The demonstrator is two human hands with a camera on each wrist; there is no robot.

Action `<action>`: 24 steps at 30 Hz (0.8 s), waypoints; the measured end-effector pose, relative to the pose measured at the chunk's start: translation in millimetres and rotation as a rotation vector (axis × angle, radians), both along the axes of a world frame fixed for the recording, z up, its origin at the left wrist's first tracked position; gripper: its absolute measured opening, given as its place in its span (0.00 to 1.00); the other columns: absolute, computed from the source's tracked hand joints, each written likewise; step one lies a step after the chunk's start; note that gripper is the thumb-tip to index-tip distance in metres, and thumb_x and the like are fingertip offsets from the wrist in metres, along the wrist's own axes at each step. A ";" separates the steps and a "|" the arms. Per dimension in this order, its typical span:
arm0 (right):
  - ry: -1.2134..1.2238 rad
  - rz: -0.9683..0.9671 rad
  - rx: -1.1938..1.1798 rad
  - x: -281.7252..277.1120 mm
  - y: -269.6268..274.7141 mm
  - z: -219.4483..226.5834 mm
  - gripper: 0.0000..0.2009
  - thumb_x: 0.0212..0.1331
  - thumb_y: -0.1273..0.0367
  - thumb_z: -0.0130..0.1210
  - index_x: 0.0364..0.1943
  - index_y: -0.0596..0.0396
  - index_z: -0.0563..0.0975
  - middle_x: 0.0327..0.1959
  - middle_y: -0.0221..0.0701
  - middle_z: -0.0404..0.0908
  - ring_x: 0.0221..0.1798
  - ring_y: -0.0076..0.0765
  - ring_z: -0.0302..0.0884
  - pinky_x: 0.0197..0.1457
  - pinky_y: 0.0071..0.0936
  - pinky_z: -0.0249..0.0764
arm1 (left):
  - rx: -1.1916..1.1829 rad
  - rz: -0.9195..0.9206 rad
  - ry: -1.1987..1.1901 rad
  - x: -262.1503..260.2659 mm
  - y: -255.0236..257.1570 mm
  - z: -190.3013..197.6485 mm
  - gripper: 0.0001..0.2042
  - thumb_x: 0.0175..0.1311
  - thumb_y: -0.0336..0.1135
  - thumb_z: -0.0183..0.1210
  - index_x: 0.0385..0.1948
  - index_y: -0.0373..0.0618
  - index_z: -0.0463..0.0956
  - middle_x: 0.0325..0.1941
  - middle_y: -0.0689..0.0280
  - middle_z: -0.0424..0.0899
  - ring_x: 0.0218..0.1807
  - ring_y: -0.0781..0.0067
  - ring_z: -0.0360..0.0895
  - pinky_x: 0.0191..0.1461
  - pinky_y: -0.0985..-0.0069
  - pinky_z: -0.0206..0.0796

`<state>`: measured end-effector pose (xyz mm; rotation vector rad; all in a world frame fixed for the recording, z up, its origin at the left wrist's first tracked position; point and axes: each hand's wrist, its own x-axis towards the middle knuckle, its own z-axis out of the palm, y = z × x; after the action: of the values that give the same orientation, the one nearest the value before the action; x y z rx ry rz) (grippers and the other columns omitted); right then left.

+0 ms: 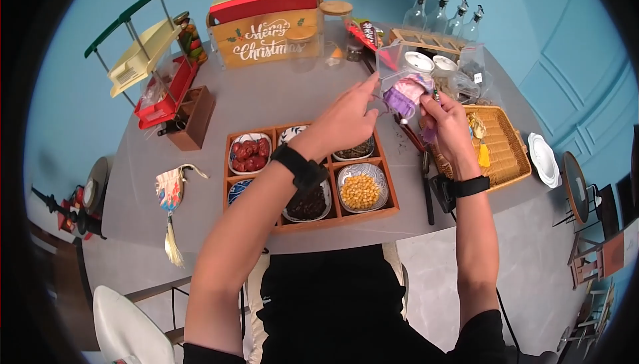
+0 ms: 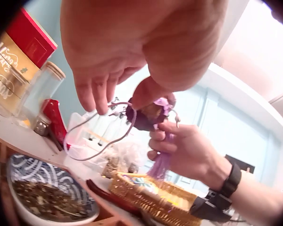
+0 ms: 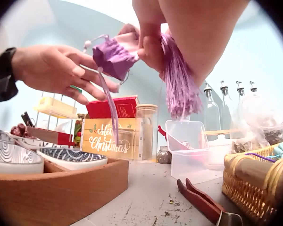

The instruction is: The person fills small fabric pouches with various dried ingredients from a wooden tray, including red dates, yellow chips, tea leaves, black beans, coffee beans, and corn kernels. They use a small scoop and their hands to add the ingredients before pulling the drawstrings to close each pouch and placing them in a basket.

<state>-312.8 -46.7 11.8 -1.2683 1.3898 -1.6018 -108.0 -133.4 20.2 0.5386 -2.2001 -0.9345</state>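
Note:
My right hand (image 1: 447, 124) pinches a purple and pink drawstring pouch (image 1: 403, 98) between thumb and fingers, above the back right of the table. A long purple tassel (image 3: 180, 87) hangs below that hand. In the left wrist view the pouch's gathered mouth faces the camera, and its cord (image 2: 101, 153) dangles in a loop. Beside the mouth, my left hand (image 1: 343, 121) reaches in with fingers extended and spread, its thumb overlapping the pouch in the left wrist view. A second pouch (image 1: 170, 189), cream with a colourful pattern and a pale tassel, lies at the table's left.
A divided wooden tray (image 1: 313, 225) holds bowls of red dates, corn kernels (image 1: 360, 191) and dried herbs. At right are a wicker basket (image 1: 507, 144), red-handled tongs (image 3: 198, 197) and a clear plastic box (image 3: 191, 165). A Christmas crate (image 1: 266, 38) and glass bottles (image 1: 437, 16) stand behind.

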 end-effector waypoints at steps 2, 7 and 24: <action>-0.087 -0.159 -0.068 -0.3 8.1 -0.1 0.08 0.63 0.67 0.57 0.28 0.52 0.77 0.19 0.19 0.70 0.20 0.13 0.59 0.23 0.16 0.53 | -0.065 0.057 0.005 -9.6 8.3 0.4 0.29 0.62 0.33 0.58 0.65 0.31 0.60 0.64 0.48 0.69 0.62 0.58 0.70 0.60 0.68 0.65; -0.114 -0.347 -0.098 18.2 20.5 -2.6 0.09 0.59 0.67 0.62 0.24 0.54 0.78 0.19 0.20 0.74 0.20 0.12 0.63 0.21 0.14 0.54 | -0.391 0.179 0.166 -30.9 24.1 17.3 0.20 0.58 0.33 0.63 0.50 0.34 0.73 0.48 0.54 0.77 0.53 0.55 0.74 0.55 0.65 0.66; -0.002 -0.131 -0.119 14.0 50.4 16.6 0.14 0.61 0.72 0.59 0.50 0.62 0.78 0.35 0.24 0.81 0.33 0.16 0.73 0.39 0.15 0.69 | 0.053 -0.072 0.081 -27.8 11.9 28.1 0.07 0.61 0.31 0.61 0.33 0.36 0.80 0.30 0.64 0.84 0.35 0.79 0.77 0.41 0.77 0.68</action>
<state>-298.8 3.7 28.4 -1.2655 1.4200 -1.7975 -135.8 -121.5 48.2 0.4415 -2.1391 -1.0373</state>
